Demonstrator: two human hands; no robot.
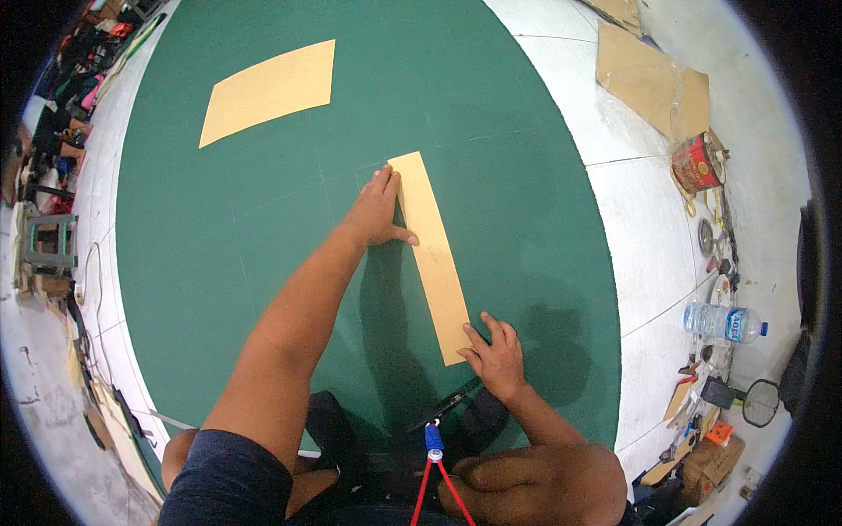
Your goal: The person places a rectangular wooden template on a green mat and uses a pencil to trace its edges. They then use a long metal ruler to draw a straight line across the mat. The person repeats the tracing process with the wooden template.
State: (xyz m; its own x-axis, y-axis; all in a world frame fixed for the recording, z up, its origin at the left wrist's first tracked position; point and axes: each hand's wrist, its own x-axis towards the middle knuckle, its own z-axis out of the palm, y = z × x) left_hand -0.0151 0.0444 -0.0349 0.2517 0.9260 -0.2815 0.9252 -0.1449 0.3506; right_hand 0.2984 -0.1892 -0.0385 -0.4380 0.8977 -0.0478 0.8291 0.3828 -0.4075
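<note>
A long, narrow tan strip of card or stiff paper (431,254) lies slantwise on a green mat (263,263), with faint pencil marks near its middle. Along the strip's far left edge my left hand (377,209) stretches its fingers, its thumb apart and resting on the surface. A dark gap shows under that edge by the hand. At the near end, my right hand (496,352) touches the right edge and corner with spread thumb and fingertips. Farther off to the left is a wider tan sheet (274,90), lying flat and touched by neither hand.
Near my legs lies a dark slim object (449,407), and a red cord (424,491) with a blue end hangs before me. Right of the mat are cardboard (653,83), a red can (699,164), and a water bottle (724,323). A stool (51,241) stands left.
</note>
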